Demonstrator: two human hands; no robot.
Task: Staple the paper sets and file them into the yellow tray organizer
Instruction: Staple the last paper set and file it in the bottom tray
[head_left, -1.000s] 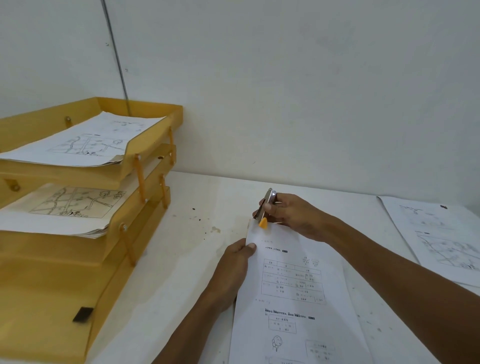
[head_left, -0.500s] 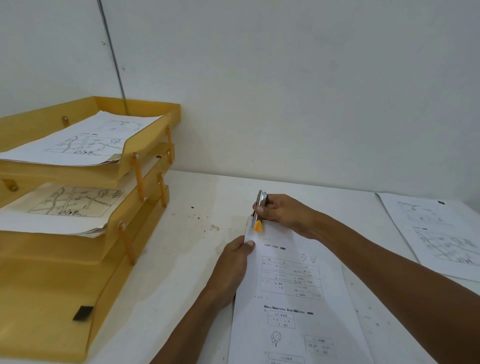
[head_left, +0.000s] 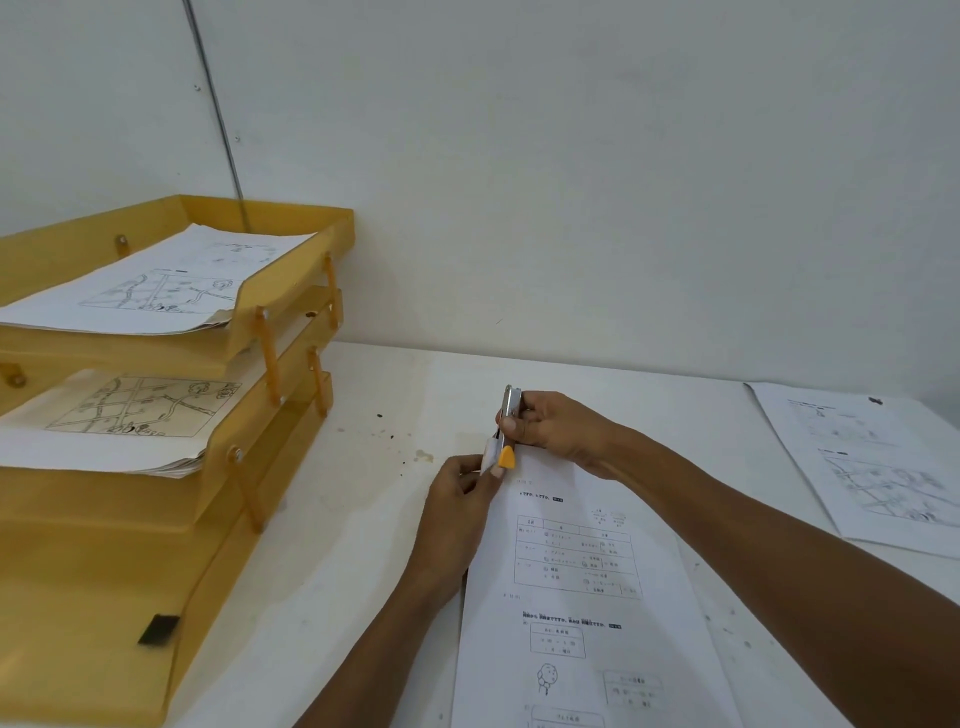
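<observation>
Fingers (head_left: 511, 425) of the right hand (head_left: 561, 426) are curling round a slim metal stapler (head_left: 506, 410), gripping it with the thumb pressing on its side, and its orange tip (head_left: 506, 457) is pointing toward the person. The stapler's mouth is sitting over the top left corner of the paper set (head_left: 582, 597), which is lying on the white counter (head_left: 363, 519) and running from that corner out past the bottom edge of the view. Whether the stapler is squeezed fully down cannot be told. The left hand (head_left: 457, 514) is resting at the set's left edge, its fingertips (head_left: 488, 474) pinching the same corner just beside the orange tip. Printed tables and a small drawing are showing on the top sheet. At the left the yellow tray organizer (head_left: 291, 270) is standing on the counter against the wall (head_left: 571, 182), well apart from the hands; its top and middle tiers are each carrying sheets with map drawings. More printed sheets (head_left: 872, 467) are lying on the counter at the far right.
</observation>
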